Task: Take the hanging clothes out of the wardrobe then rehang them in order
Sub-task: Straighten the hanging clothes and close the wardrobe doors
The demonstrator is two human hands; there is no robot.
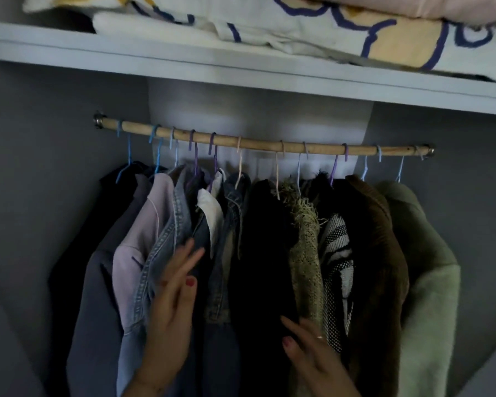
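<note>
Several garments hang from coloured wire hangers on a wooden rail (pixel 264 145) inside the wardrobe. From left: a dark coat (pixel 78 253), a pale lilac jacket (pixel 139 233), a light denim jacket (pixel 166 239), a dark denim piece (pixel 229 213), a black garment (pixel 261 253), an olive tweed jacket (pixel 305 253), a black-and-white knit (pixel 337 253), a brown coat (pixel 375 253) and a green fleece (pixel 430 282). My left hand (pixel 172 305) is flat, fingers apart, against the denim jackets. My right hand (pixel 312 348) rests with spread fingers on the black garment and the tweed jacket. Neither hand grips anything.
A white shelf (pixel 184 64) runs above the rail and carries folded bedding (pixel 298 27) with blue and yellow print. Grey wardrobe walls close the left (pixel 26 196) and right (pixel 481 196) sides. Gaps show between hangers near the rail's right end.
</note>
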